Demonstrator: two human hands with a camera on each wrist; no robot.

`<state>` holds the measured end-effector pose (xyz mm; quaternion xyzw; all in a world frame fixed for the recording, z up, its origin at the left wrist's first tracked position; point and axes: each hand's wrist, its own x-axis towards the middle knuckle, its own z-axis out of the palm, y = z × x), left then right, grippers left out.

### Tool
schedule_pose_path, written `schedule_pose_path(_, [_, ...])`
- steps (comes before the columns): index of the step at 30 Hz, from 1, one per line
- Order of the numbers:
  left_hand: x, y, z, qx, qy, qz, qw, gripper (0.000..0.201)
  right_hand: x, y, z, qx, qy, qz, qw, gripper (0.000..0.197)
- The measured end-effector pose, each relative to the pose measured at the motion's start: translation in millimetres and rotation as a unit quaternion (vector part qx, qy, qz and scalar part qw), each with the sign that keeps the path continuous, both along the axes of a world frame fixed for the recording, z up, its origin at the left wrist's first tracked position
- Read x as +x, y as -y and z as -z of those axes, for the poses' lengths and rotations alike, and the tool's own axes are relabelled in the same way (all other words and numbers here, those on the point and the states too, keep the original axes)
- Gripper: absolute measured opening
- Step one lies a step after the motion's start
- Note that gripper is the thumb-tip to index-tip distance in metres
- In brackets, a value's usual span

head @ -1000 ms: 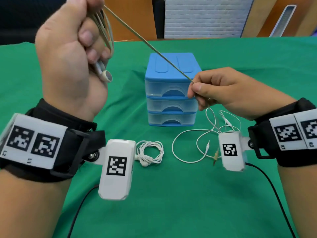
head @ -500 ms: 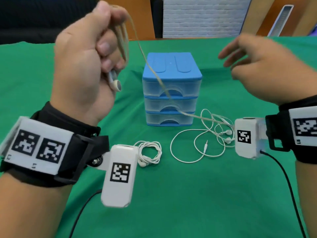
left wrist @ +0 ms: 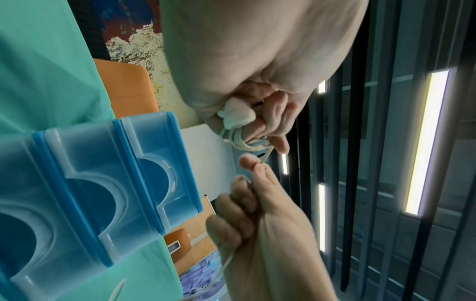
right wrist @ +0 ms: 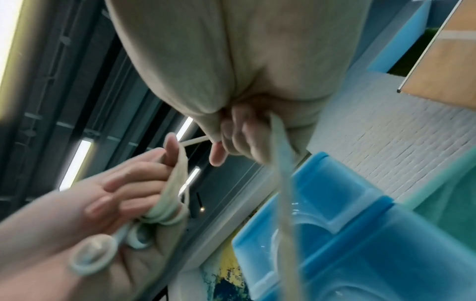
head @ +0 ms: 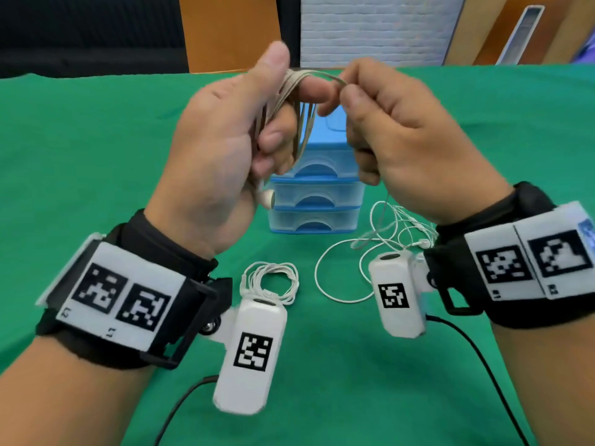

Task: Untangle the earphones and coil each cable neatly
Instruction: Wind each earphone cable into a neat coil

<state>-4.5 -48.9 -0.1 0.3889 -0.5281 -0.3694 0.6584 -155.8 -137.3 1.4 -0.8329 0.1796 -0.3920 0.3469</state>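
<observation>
A beige earphone cable [head: 291, 91] is wound in several loops round the fingers of my left hand [head: 289, 91], raised above the table. Its earbuds [head: 268, 198] poke out under the palm, and they show in the left wrist view as earbuds [left wrist: 237, 116] inside the curled fingers. My right hand [head: 346, 85] pinches the same cable close beside the left index finger. The free end hangs from the right fist as a cable tail [right wrist: 283, 167] down to the table. A coiled white pair [head: 273, 281] lies on the green cloth. A loose white pair [head: 386, 243] lies tangled at the right.
A small blue three-drawer unit [head: 317, 194] stands on the green cloth [head: 96, 156] right behind and below both hands. Black leads run from the wrist cameras toward the near edge. Orange and brick-patterned panels stand past the far edge.
My right hand let go of the taut cable, swung out open to the right, then came back and pinched the cable at the left fingers. The left hand moved toward the centre.
</observation>
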Motion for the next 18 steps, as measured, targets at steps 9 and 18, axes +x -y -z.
schedule_pose_path(9, [-1.1, 6.2, 7.4, -0.035, -0.069, -0.017, 0.997, 0.025, 9.6, -3.5, 19.4, -0.041, -0.191, 0.002, 0.981, 0.024])
schedule_pose_path(18, [8.3, 9.5, 15.7, -0.069, 0.258, -0.115, 0.957, 0.023, -4.1, -16.5, -8.4, -0.119, -0.188, -0.023, 0.975, 0.028])
